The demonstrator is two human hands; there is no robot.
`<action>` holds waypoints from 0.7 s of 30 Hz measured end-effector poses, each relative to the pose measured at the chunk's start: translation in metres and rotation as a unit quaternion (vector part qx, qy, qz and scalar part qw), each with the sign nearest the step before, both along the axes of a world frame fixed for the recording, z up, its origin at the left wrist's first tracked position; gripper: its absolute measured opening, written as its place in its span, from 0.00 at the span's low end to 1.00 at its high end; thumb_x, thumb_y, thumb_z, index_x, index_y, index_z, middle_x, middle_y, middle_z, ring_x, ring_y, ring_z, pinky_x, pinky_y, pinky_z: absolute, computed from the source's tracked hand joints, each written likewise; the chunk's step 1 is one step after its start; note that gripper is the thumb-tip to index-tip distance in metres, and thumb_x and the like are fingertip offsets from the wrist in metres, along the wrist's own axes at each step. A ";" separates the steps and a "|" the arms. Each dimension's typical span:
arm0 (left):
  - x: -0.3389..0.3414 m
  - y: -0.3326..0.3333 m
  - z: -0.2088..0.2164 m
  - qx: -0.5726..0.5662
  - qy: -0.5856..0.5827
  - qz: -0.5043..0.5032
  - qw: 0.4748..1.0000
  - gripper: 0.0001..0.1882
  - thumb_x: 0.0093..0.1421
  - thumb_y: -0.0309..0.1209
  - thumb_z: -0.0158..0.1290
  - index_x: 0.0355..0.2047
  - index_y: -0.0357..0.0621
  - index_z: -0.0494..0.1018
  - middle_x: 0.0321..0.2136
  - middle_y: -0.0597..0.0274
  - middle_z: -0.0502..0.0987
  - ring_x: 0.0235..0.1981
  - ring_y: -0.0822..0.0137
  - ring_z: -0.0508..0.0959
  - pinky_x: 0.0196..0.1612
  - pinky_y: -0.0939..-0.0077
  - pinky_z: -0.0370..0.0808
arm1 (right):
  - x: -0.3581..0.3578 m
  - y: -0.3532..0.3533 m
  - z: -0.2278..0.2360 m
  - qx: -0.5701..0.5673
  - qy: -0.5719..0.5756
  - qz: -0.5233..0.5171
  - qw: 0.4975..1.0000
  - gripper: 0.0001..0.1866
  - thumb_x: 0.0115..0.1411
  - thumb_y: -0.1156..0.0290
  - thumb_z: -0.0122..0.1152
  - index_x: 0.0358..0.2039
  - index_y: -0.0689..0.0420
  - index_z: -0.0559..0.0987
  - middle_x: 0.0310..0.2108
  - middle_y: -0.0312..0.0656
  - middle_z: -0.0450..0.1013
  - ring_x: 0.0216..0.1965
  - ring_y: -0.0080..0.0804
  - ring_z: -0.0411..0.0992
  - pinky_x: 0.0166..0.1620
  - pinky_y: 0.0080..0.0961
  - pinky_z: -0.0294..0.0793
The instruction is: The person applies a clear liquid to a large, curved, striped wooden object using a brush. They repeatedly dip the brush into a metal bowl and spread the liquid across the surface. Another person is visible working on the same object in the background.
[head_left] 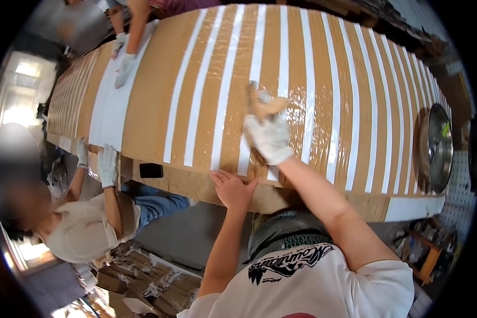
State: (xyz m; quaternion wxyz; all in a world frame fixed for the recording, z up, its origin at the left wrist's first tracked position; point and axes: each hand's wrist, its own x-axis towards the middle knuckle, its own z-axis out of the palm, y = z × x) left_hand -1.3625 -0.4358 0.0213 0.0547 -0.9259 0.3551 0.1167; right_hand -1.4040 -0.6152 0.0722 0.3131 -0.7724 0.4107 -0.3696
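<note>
Bare and flat, my left hand [231, 188] presses on the near edge of a long brown cardboard sheet [151, 95] with white strips [198, 95], its fingers apart. My right hand [270, 139] wears a white glove and reaches out over the middle of the sheet. It grips a tan, wooden-looking hand tool [267, 107] with a dark edge on its left side. Motion blurs this tool, so its exact kind does not show. A wet-looking shine covers the sheet around it.
A round metal bowl [439, 148] stands at the sheet's right end. A black phone [151, 170] lies on the wooden table edge [206, 190]. At the left, two co-workers' gloved hands touch a wide white strip [111, 100]. Cardboard scraps [148, 275] lie below.
</note>
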 end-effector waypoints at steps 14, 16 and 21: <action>0.007 0.006 0.005 -0.018 0.026 0.016 0.999 0.68 0.46 0.73 0.55 0.62 0.13 0.52 0.64 0.21 0.55 0.70 0.38 0.52 0.70 0.61 0.53 | -0.327 -0.047 -0.020 0.052 0.184 -0.313 0.930 0.32 0.63 0.58 0.55 0.65 0.59 0.64 0.65 0.53 0.62 0.65 0.48 0.60 0.68 0.34 0.55; 0.003 0.002 0.012 -0.017 0.016 -0.033 0.999 0.67 0.45 0.69 0.60 0.62 0.14 0.52 0.64 0.21 0.55 0.69 0.36 0.52 0.69 0.60 0.55 | -0.375 -0.070 -0.039 -0.048 0.218 -0.319 0.921 0.34 0.61 0.58 0.56 0.66 0.57 0.63 0.60 0.52 0.68 0.59 0.51 0.67 0.62 0.36 0.64; 0.031 0.050 -0.009 -0.226 0.078 -0.084 0.967 0.56 0.42 0.50 0.70 0.62 0.25 0.60 0.64 0.26 0.57 0.67 0.35 0.57 0.67 0.57 0.60 | -0.291 -0.075 0.041 0.080 0.025 -0.058 0.995 0.29 0.59 0.64 0.61 0.61 0.57 0.71 0.57 0.49 0.71 0.59 0.48 0.68 0.62 0.35 0.64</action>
